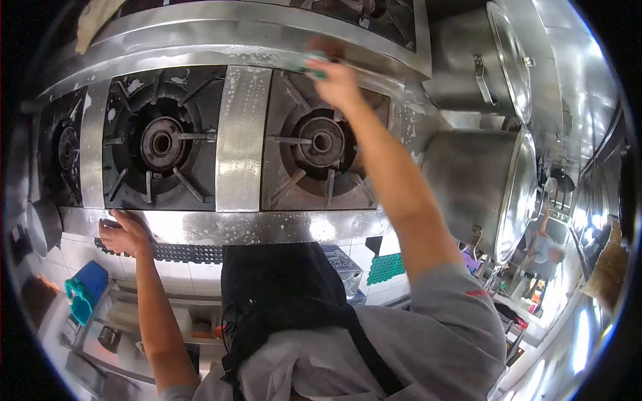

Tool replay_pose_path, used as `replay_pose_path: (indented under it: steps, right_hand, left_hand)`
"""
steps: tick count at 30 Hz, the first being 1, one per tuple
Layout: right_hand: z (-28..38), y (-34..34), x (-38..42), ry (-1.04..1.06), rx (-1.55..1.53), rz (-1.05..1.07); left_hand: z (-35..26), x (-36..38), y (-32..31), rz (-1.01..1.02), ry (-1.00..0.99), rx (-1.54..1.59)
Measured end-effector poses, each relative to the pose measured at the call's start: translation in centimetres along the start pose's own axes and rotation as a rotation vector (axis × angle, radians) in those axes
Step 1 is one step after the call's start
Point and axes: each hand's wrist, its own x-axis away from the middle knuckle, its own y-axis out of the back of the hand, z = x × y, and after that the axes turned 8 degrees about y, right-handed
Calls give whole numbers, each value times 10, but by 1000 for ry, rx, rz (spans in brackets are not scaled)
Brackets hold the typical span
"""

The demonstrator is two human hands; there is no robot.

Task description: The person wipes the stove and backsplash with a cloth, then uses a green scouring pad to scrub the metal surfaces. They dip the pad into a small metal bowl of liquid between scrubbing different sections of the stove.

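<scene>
A steel gas stove point(241, 147) with black burner grates fills the area in front of me, its steel strips spotted with white suds. My right hand point(334, 81) is stretched over the back of the right burner point(321, 142), closed on a green scouring pad point(314, 67) against the raised steel ledge. Motion smears the pad and fingertips. My left hand point(125, 234) rests at the front edge of the stove, below the left burner point(160, 142), fingers apart and holding nothing.
Two large lidded steel pots point(468, 180) stand right of the stove. A smaller pot point(43, 227) is at the far left. A blue bin point(90, 281) and a cardboard box point(342, 267) are below. Another person point(543, 247) is at the far right.
</scene>
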Motion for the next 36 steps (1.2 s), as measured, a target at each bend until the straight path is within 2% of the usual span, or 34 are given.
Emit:
replay_pose_path:
  steps: [1,2,3,5,7,8,9,11,13,15,16,17,20,21,23,24,25,26,28,30,32,33,36]
  right_hand:
    - [10,-22,-17,140,30,1]
    - [38,-21,-23,44,51,-5]
    - [26,-16,-14,41,52,-10]
    - [-13,11,7,169,15,-71]
    - [-72,66,42,-87,57,-44]
    - [-126,83,61,24,51,-144]
    - [-158,90,73,-16,39,-180]
    - [-141,89,66,-52,23,-210]
    - [-41,69,41,-150,204,-45]
    - [-20,4,3,9,-117,4]
    - [-8,-31,-17,84,-14,-47]
    - [40,-34,-29,30,12,-14]
    - [31,-24,-26,110,14,45]
    - [5,-1,-12,106,15,62]
    - [-42,62,28,-130,37,-6]
    - [-87,82,49,-36,67,-112]
    - [-134,97,66,-49,172,-163]
    - [-128,89,64,-46,167,-145]
    - [-98,78,58,-267,110,-240]
    - [-10,37,25,-115,103,-105]
    - [33,-8,-15,-46,-12,-20]
    - [41,-30,-33,-8,46,-9]
    - [24,-23,-31,86,30,55]
  left_hand:
    - [3,0,0,-3,-7,3]
    - [8,-2,-4,-6,6,-17]
    - [10,-2,-8,-3,19,-37]
    - [3,1,-6,-10,28,-39]
    - [8,-1,-8,2,18,-37]
    - [8,-1,-7,-8,-34,3]
    - [0,0,-1,-17,-12,13]
    - [3,0,-3,-29,-25,73]
    - [-1,-1,2,-5,-5,106]
    - [-4,0,4,38,101,132]
    - [-1,0,1,23,111,141]
    - [2,0,-1,19,100,143]
    - [16,-2,-13,-14,204,87]
    - [16,-3,-11,-6,168,66]
    - [9,-2,-7,-4,139,84]
    - [4,0,-6,3,145,100]
    - [3,1,-4,11,147,103]
    - [11,-1,-10,-12,110,122]
    - [9,-2,-8,-27,100,133]
    - [7,-1,-8,-36,91,153]
    - [14,-4,-11,16,115,86]
    - [14,-4,-11,14,104,90]
    - [14,-4,-12,13,133,67]
